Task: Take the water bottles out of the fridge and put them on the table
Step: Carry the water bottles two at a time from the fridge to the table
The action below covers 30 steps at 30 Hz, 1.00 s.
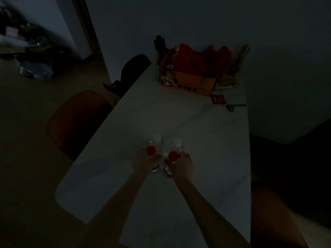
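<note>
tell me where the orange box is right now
In the head view the orange box sits at the far end of the white table, against the wall, well beyond the four bottles; a small red packet lies just right of its near corner.

Light: very dim
Walls: plain, grey-blue (197, 18)
Floor: dull beige (26, 104)
Table: pale, rounded corners (161, 113)
Chair: orange-brown, left of table (75, 120)
Box: orange, at the table's far end (188, 81)
</note>
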Each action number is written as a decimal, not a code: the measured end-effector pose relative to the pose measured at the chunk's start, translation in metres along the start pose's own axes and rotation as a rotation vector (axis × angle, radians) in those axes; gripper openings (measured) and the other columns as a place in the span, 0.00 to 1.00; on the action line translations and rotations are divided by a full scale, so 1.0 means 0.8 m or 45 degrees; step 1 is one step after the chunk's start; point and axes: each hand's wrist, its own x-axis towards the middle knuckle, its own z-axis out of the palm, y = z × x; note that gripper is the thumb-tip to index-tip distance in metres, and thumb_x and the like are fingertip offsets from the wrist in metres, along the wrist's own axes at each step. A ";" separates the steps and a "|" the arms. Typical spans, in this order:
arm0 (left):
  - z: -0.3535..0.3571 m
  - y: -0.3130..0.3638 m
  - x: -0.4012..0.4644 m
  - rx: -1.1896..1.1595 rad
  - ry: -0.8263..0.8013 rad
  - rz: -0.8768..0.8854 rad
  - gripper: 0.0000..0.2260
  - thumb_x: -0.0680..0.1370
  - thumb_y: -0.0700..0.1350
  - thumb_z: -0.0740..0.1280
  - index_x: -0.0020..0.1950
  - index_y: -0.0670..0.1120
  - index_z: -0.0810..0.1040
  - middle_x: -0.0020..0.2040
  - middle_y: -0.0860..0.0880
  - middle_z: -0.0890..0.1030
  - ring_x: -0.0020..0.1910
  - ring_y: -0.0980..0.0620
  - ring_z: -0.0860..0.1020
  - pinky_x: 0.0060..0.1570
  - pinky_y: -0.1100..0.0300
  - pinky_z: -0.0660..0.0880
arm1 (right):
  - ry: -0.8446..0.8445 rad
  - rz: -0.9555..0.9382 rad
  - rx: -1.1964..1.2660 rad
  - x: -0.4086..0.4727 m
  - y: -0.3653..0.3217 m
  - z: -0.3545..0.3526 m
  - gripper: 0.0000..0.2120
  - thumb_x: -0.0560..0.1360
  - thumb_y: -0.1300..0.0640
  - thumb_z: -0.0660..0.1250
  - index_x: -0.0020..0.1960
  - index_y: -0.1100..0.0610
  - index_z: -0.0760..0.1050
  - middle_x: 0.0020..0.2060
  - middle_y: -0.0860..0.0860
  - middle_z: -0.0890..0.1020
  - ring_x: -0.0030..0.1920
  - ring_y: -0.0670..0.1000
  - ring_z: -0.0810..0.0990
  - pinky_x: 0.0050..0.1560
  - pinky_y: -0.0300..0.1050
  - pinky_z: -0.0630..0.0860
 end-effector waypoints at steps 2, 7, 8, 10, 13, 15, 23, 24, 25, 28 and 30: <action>-0.003 -0.005 -0.004 -0.040 -0.070 0.012 0.11 0.65 0.53 0.78 0.42 0.50 0.81 0.40 0.49 0.83 0.43 0.51 0.82 0.40 0.58 0.74 | -0.026 0.012 -0.002 -0.002 0.004 0.000 0.29 0.71 0.47 0.75 0.66 0.58 0.71 0.59 0.55 0.76 0.58 0.58 0.78 0.56 0.47 0.73; -0.030 0.028 -0.012 0.018 -0.068 0.030 0.27 0.64 0.58 0.76 0.57 0.44 0.80 0.54 0.46 0.83 0.55 0.47 0.81 0.53 0.57 0.77 | -0.069 -0.031 0.041 -0.015 -0.003 -0.018 0.30 0.70 0.47 0.76 0.66 0.58 0.71 0.61 0.55 0.76 0.60 0.55 0.77 0.56 0.44 0.72; -0.040 0.045 -0.017 -0.021 -0.050 0.034 0.30 0.66 0.58 0.76 0.62 0.43 0.78 0.59 0.46 0.81 0.58 0.46 0.80 0.57 0.56 0.75 | -0.041 -0.024 0.096 -0.019 -0.007 -0.028 0.31 0.69 0.46 0.76 0.67 0.57 0.71 0.62 0.54 0.76 0.60 0.55 0.77 0.56 0.43 0.72; -0.062 0.089 -0.030 -0.190 -0.033 0.078 0.37 0.67 0.60 0.74 0.70 0.44 0.71 0.68 0.44 0.75 0.65 0.45 0.75 0.64 0.52 0.73 | 0.048 -0.032 0.239 -0.025 -0.022 -0.060 0.32 0.69 0.45 0.77 0.68 0.57 0.71 0.64 0.54 0.76 0.61 0.54 0.77 0.59 0.44 0.74; -0.088 0.168 -0.055 -0.373 -0.007 0.222 0.33 0.70 0.58 0.75 0.71 0.46 0.71 0.68 0.46 0.74 0.66 0.47 0.74 0.64 0.52 0.73 | 0.221 -0.119 0.460 -0.038 -0.051 -0.143 0.32 0.70 0.43 0.76 0.68 0.55 0.71 0.64 0.49 0.74 0.62 0.52 0.77 0.60 0.46 0.75; -0.095 0.225 -0.081 -0.469 -0.067 0.348 0.35 0.65 0.62 0.75 0.68 0.49 0.73 0.65 0.49 0.77 0.62 0.50 0.76 0.59 0.55 0.75 | 0.309 -0.191 0.609 -0.055 -0.065 -0.218 0.31 0.70 0.41 0.75 0.67 0.53 0.71 0.64 0.47 0.75 0.62 0.49 0.77 0.61 0.46 0.75; -0.054 0.436 -0.290 -0.761 -0.468 0.837 0.16 0.75 0.43 0.73 0.62 0.43 0.77 0.55 0.49 0.81 0.52 0.56 0.80 0.47 0.73 0.74 | 0.806 -0.416 0.810 -0.196 -0.024 -0.526 0.18 0.76 0.51 0.71 0.63 0.58 0.77 0.57 0.52 0.82 0.51 0.39 0.81 0.46 0.28 0.76; -0.041 0.454 -0.323 -0.767 -0.511 0.880 0.17 0.76 0.41 0.72 0.63 0.41 0.76 0.55 0.48 0.81 0.50 0.57 0.79 0.44 0.75 0.73 | 0.841 -0.430 0.821 -0.219 -0.007 -0.555 0.18 0.76 0.51 0.70 0.63 0.57 0.77 0.57 0.51 0.82 0.52 0.38 0.80 0.47 0.28 0.76; -0.024 0.474 -0.353 -0.771 -0.546 0.910 0.17 0.76 0.40 0.71 0.64 0.39 0.75 0.56 0.46 0.80 0.49 0.56 0.78 0.43 0.77 0.73 | 0.876 -0.443 0.823 -0.242 0.013 -0.583 0.18 0.76 0.51 0.69 0.63 0.56 0.77 0.56 0.50 0.82 0.52 0.38 0.80 0.47 0.27 0.76; 0.036 0.527 -0.456 -0.817 -0.706 0.974 0.22 0.75 0.40 0.72 0.67 0.36 0.73 0.59 0.43 0.79 0.53 0.54 0.76 0.44 0.77 0.73 | 1.013 -0.454 0.815 -0.309 0.082 -0.663 0.16 0.77 0.51 0.69 0.62 0.55 0.77 0.53 0.47 0.83 0.50 0.36 0.81 0.45 0.26 0.75; 0.089 0.557 -0.530 -0.833 -0.801 1.010 0.29 0.67 0.52 0.77 0.64 0.41 0.76 0.61 0.44 0.80 0.55 0.54 0.78 0.51 0.72 0.75 | 1.131 -0.456 0.796 -0.354 0.139 -0.721 0.15 0.77 0.52 0.70 0.61 0.56 0.78 0.51 0.48 0.83 0.47 0.35 0.81 0.44 0.26 0.75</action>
